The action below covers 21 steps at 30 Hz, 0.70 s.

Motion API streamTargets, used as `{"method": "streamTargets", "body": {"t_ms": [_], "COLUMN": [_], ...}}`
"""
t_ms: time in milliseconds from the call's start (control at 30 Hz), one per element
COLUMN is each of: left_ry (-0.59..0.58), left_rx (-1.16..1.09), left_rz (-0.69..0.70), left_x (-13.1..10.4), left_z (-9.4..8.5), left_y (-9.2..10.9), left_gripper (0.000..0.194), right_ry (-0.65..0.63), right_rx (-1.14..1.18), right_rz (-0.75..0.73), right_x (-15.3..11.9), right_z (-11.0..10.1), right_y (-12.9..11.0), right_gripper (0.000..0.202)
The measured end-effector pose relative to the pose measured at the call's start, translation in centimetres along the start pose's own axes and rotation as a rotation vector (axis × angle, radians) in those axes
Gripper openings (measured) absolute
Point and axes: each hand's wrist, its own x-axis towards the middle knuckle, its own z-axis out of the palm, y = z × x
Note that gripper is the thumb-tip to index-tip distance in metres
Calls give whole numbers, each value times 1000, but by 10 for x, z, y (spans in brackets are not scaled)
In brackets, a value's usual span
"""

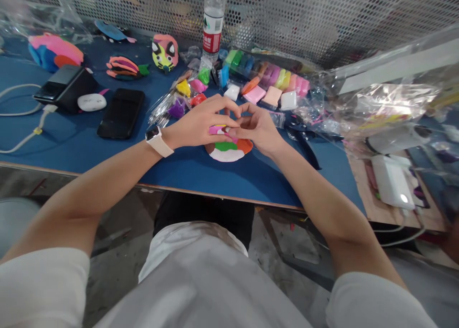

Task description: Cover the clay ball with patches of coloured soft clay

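A round clay piece (226,151) with green, white, orange, brown and pink patches lies on the blue table (179,172), partly covered by my hands. My left hand (204,122), with a watch at its wrist, reaches over the piece's upper left, fingers bent and close together. From the right, my right hand (260,129) curls in with its thumb and fingers pinched near the piece's top edge. The fingertips of both hands meet over the pink part. Whatever sits between them is too small and hidden to name.
Behind my hands are colored clay packs (272,77) and a water bottle (212,29). A black phone (121,114), dark box (66,89) and clay figures (165,53) are at left. Dark-handled pliers (304,139), plastic wrapping and a white charger (392,182) lie at right.
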Motion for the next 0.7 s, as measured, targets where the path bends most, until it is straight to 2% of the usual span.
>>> {"method": "streamTargets", "body": {"t_ms": [67,167,367,500,567,700], "left_ry": [-47,-43,18,-16,-30,3], "left_rx": [-14,-44,-4,-27,-34,-12], "left_rz": [28,-3,-84,-93,-62,56], "left_x": [2,2,-2,-1,-1,0], "left_z": [-2,-3,-3,-5,-5,0], "left_y": [-1,1,11,11,7,-6], "left_gripper": [47,43,50,54,53,39], "right_ry": [0,-26,-35,-31,-37,-33], "right_rx": [-18,-12,4,-6,-18,-23], "right_rz": [3,9,-6,-9,-6,3], "right_x": [0,1,-1,-2,-2,-3], "right_z": [-2,-1,6,6,4,5], "right_y": [0,0,1,-3,-5,-5], "right_gripper": [70,71,72,70,71,73]}}
